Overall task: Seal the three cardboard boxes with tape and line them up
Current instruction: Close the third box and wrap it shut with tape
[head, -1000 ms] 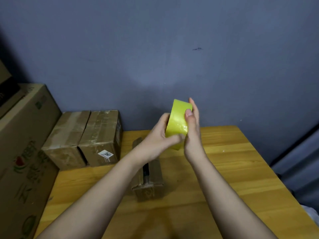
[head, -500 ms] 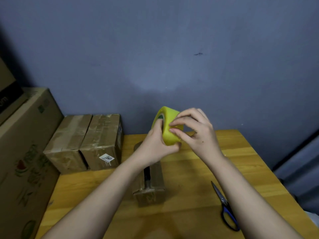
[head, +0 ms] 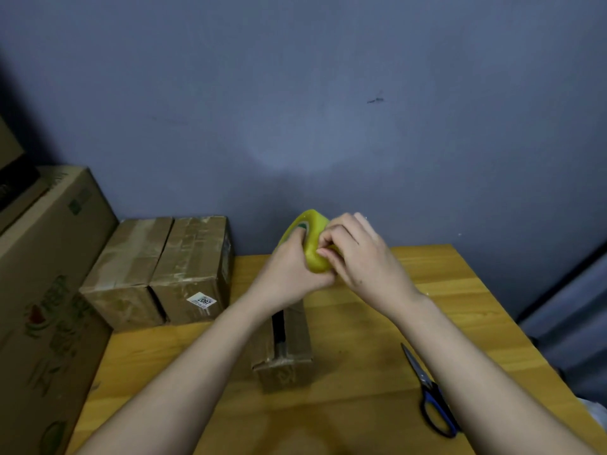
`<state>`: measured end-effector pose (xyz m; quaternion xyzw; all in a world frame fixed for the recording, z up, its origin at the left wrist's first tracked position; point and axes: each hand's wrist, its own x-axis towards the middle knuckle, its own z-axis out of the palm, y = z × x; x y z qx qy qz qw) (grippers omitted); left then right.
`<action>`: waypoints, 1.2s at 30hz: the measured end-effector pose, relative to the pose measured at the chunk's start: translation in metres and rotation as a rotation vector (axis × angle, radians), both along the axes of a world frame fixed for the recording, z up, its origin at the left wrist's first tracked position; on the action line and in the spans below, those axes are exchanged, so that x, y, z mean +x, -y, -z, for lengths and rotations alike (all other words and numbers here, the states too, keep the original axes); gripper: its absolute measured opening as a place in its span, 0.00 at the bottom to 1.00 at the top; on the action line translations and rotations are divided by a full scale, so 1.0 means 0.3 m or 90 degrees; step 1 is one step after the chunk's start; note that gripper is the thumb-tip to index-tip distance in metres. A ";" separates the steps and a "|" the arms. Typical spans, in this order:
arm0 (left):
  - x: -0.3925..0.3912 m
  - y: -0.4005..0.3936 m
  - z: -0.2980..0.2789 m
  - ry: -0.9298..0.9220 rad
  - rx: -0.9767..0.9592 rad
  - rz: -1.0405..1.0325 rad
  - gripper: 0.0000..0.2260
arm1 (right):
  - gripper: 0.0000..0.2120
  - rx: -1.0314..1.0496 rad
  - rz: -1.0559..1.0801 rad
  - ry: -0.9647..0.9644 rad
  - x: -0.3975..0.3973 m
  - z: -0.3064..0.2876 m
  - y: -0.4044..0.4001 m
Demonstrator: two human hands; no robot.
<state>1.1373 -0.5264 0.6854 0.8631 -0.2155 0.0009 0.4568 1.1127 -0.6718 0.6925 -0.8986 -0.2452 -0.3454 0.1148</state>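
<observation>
A yellow tape roll [head: 313,239] is held in the air above the middle of the wooden table [head: 377,323]. My left hand [head: 289,274] grips it from the left, with fingers in its core. My right hand [head: 361,257] curls over its right side, fingertips picking at the roll's outer face. Under my hands lies a small cardboard box [head: 285,353] with a dark gap along its top seam. Two taped cardboard boxes [head: 128,274] [head: 193,267] stand side by side at the table's back left.
Blue-handled scissors [head: 430,395] lie on the table at the right, near my right forearm. A large printed carton [head: 42,290] stands to the left of the table. A blue-grey wall closes the back.
The roll has come down from an upright hold and turned on its side. My right hand moved from flat against it to curled over it. The camera tilted down, showing the scissors.
</observation>
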 end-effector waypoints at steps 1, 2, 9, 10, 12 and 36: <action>-0.001 0.003 -0.004 -0.012 -0.007 0.008 0.26 | 0.11 0.007 0.003 0.023 -0.003 0.013 0.002; -0.001 0.005 -0.006 -0.016 -0.007 0.014 0.25 | 0.10 0.028 0.002 0.040 -0.005 0.027 0.003; 0.009 -0.002 -0.013 -0.008 -0.013 0.043 0.21 | 0.16 0.314 -0.031 0.002 -0.024 0.092 -0.022; 0.008 -0.003 -0.015 -0.011 -0.010 0.042 0.21 | 0.13 0.309 -0.032 0.009 -0.021 0.093 -0.023; 0.011 -0.002 -0.015 -0.032 -0.017 0.049 0.21 | 0.09 0.349 -0.040 0.016 -0.015 0.090 -0.021; -0.020 -0.032 -0.026 -0.239 -0.038 0.172 0.12 | 0.07 0.439 -0.084 -0.246 -0.012 0.050 0.039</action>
